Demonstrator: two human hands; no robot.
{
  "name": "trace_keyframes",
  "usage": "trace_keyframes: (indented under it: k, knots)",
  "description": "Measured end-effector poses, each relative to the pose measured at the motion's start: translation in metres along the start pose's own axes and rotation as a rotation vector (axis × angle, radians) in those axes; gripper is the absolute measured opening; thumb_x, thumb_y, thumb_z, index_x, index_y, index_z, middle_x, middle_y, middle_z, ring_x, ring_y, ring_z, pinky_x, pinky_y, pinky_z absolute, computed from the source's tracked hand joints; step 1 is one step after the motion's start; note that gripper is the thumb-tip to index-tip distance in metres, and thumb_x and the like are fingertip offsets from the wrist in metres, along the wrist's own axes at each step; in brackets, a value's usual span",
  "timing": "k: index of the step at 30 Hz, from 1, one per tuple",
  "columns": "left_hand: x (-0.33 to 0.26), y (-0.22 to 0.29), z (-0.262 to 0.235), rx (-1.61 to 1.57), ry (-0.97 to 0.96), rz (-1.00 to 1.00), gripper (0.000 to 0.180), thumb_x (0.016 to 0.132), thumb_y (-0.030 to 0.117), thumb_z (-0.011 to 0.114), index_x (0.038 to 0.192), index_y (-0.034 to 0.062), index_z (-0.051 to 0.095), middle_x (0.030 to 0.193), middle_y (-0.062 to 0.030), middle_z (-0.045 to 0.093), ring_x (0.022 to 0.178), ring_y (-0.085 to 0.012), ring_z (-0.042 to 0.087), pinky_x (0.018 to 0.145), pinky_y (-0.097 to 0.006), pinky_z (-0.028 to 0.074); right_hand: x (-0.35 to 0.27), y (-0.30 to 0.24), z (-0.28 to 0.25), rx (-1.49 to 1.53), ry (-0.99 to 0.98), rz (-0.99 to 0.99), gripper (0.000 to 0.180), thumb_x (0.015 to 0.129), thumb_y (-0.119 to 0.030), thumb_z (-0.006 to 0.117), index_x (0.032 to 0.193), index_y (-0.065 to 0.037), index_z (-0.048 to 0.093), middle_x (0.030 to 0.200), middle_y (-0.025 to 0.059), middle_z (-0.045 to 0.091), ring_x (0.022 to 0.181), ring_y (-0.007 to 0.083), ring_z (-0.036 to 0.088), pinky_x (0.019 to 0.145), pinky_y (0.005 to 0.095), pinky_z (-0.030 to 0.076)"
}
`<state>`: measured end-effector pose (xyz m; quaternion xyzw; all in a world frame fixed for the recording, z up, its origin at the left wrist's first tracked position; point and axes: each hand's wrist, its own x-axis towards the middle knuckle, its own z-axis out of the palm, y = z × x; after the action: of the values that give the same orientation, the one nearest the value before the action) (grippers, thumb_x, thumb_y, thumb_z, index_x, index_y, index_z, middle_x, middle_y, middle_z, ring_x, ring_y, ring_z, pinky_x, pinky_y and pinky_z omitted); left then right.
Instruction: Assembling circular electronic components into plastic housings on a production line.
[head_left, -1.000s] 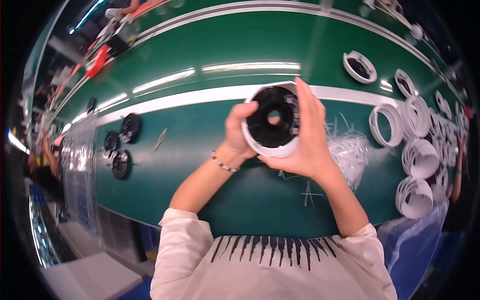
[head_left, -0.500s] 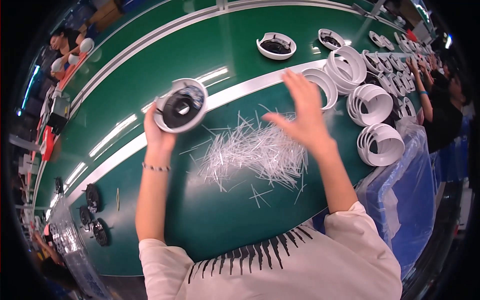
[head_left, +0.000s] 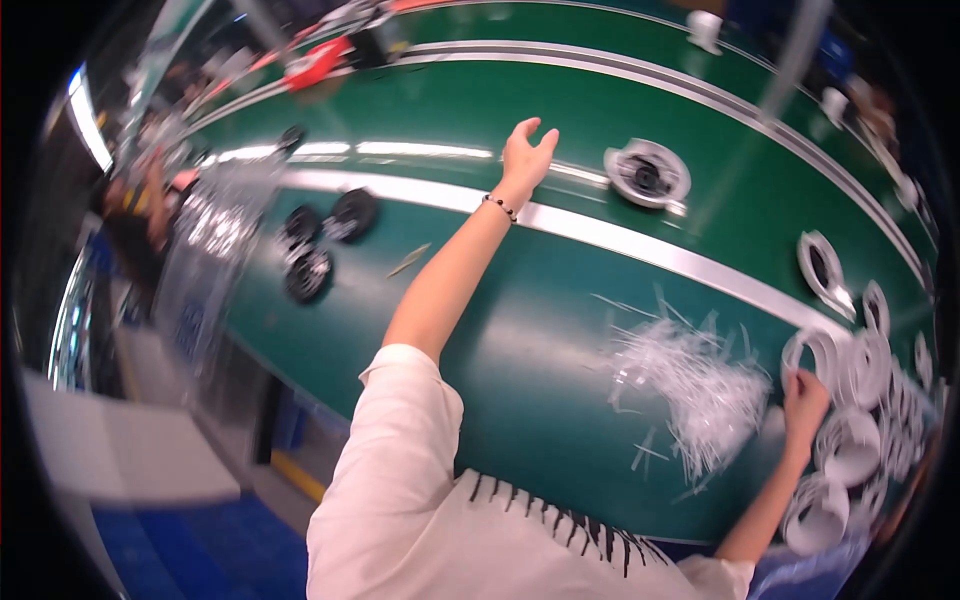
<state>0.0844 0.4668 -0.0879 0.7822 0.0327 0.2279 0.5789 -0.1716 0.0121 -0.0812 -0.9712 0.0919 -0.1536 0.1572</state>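
Note:
My left hand [head_left: 528,158] reaches over the green belt with its fingers apart and nothing in it. To its right a round white housing [head_left: 648,174] with a black core lies on the belt. At the far right end of the bench my right hand [head_left: 806,402] has its fingers closed at the lower edge of a white plastic ring [head_left: 818,350], seemingly gripping its rim. More stacked white rings [head_left: 850,446] stand beside that hand. A loose pile of thin clear strips [head_left: 690,390] lies on the bench to the left of my right hand.
Several black round parts [head_left: 352,214] and a thin yellowish loop [head_left: 408,260] lie on the bench's left. Another white housing [head_left: 824,272] sits on the belt at the right. A metal rail [head_left: 640,246] divides belt from bench. People are at the far left and far right.
The view has swung left. My left hand has let go of the white housing, which now lies on the belt. My right hand has moved from above the strips to the white rings and closed.

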Motion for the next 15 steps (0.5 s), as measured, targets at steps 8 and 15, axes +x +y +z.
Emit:
trace_keyframes:
  k: [8, 15]
  knots:
    - [0.023, -0.068, -0.296, 1.124, 0.045, 0.165, 0.046, 0.065, 0.017, 0.065, 0.107, 0.0043, 0.051, 0.105, -0.0155, 0.054, 0.104, -0.0317, 0.046, 0.092, -0.038, 0.033, 0.011, 0.004, -0.001, 0.001, 0.125, 0.013, 0.015, 0.076, -0.008, 0.059, 0.083, 0.005, 0.06, 0.072, 0.0156, 0.061, 0.062, 0.0229, 0.06, 0.057, 0.0289, 0.046]
    - [0.018, -0.068, -0.307, 1.005, -0.246, -0.124, 0.068, 0.059, 0.029, 0.075, 0.117, 0.0069, 0.047, 0.103, -0.0182, 0.057, 0.097, -0.0294, 0.055, 0.085, -0.034, 0.042, -0.021, -0.133, -0.058, 0.171, 0.356, -0.364, 0.009, 0.077, -0.007, 0.055, 0.078, 0.001, 0.059, 0.068, 0.012, 0.057, 0.056, 0.0224, 0.055, 0.053, 0.0304, 0.045]
